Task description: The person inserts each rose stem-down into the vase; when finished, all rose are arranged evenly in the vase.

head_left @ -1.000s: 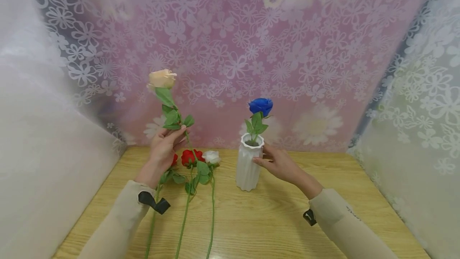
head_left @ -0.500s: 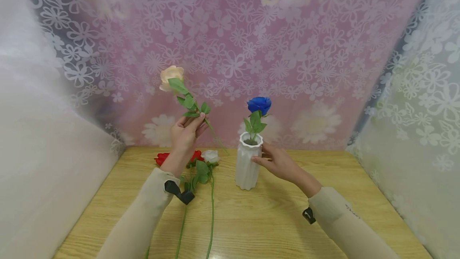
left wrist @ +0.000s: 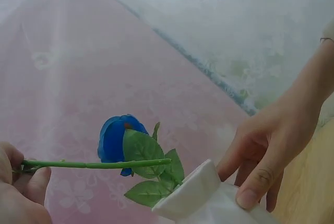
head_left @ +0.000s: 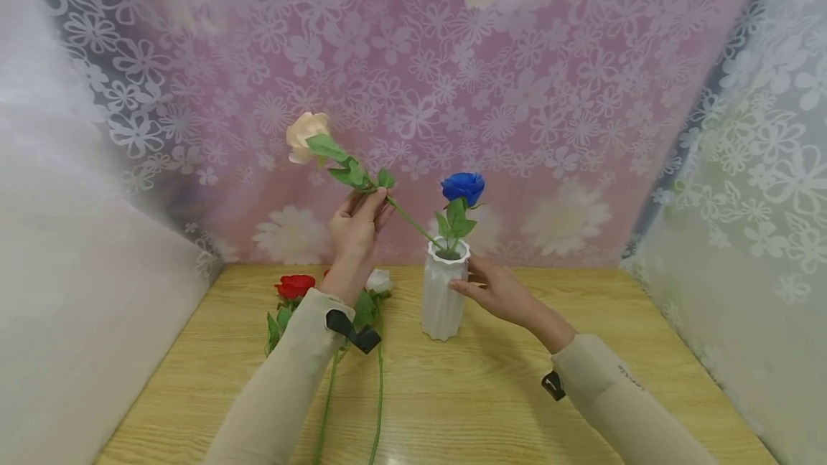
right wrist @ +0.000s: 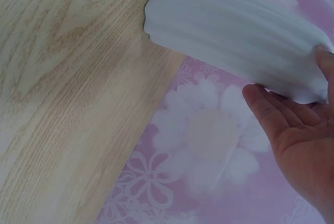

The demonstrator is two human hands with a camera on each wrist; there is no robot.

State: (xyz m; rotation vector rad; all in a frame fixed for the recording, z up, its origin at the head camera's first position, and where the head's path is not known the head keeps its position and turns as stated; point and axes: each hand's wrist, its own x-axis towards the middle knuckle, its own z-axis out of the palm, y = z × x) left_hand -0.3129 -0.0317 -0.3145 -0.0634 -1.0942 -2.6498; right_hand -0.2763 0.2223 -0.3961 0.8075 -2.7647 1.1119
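Note:
My left hand [head_left: 357, 229] pinches the green stem of a cream rose [head_left: 309, 136] just below its leaves. The flower tilts up to the left, and the stem slants down to the right. Its cut end lies at the mouth of a white fluted vase [head_left: 442, 300] in the head view; in the left wrist view that end shows in front of the leaves of a blue rose [left wrist: 116, 139], outside the rim. Upright on the table, the vase holds the blue rose. My right hand [head_left: 500, 293] grips the vase from the right, thumb in front and fingers behind.
On the wooden table [head_left: 491, 393] left of the vase lie a red rose [head_left: 295, 285], a white rose [head_left: 380, 280] and another red bloom mostly hidden by my left arm. A pink floral backdrop [head_left: 413, 92] stands behind, with pale sheets at both sides.
My left hand has moved right, bringing the cream rose over from the left and tilting it until the stem end reaches the vase mouth. The right hand has stayed on the vase.

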